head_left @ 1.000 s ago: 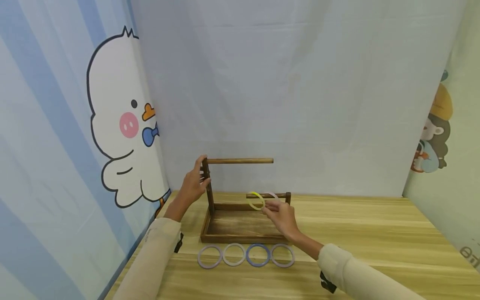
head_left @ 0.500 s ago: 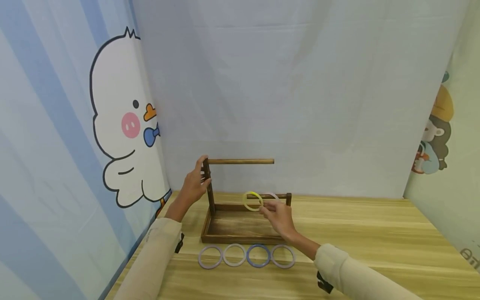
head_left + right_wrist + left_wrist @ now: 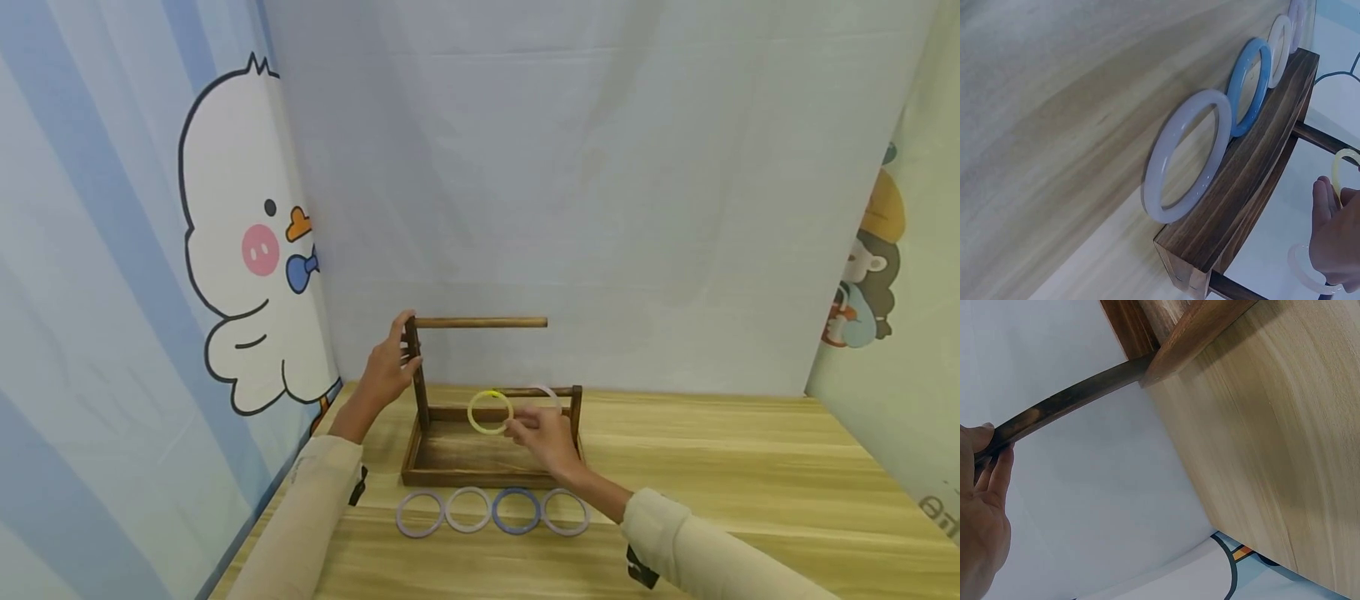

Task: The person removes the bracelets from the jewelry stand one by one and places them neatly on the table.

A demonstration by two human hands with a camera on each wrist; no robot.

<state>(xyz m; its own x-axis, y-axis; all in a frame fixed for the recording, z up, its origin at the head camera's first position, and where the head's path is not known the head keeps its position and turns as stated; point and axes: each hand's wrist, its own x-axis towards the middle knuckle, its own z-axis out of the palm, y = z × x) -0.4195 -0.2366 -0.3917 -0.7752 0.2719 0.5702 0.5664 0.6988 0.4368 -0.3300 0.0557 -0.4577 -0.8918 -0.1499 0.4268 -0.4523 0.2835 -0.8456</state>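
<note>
My left hand (image 3: 386, 371) grips the top of the tall post of a dark wooden bangle rack (image 3: 450, 478). In the left wrist view, thumb and fingers close on that post (image 3: 1066, 403). My right hand (image 3: 546, 437) pinches a yellow bangle (image 3: 471, 414) by its right side, near the free end of the rack's lower bar (image 3: 517, 392). Whether the bar passes through this bangle, I cannot tell. A pale pink bangle (image 3: 553, 395) hangs on the lower bar behind the right hand, partly hidden. The upper bar (image 3: 480, 322) bears nothing.
In front of the rack, a row of bangles lies on the wooden table (image 3: 712, 467): a purple one (image 3: 399, 517), a whitish one (image 3: 448, 517), a blue one (image 3: 496, 517) and a pale lilac one (image 3: 544, 517). A grey curtain (image 3: 600, 208) hangs behind.
My right hand has moved left and slightly down with the yellow bangle, which now faces the head camera more fully. My left hand stays on the post.
</note>
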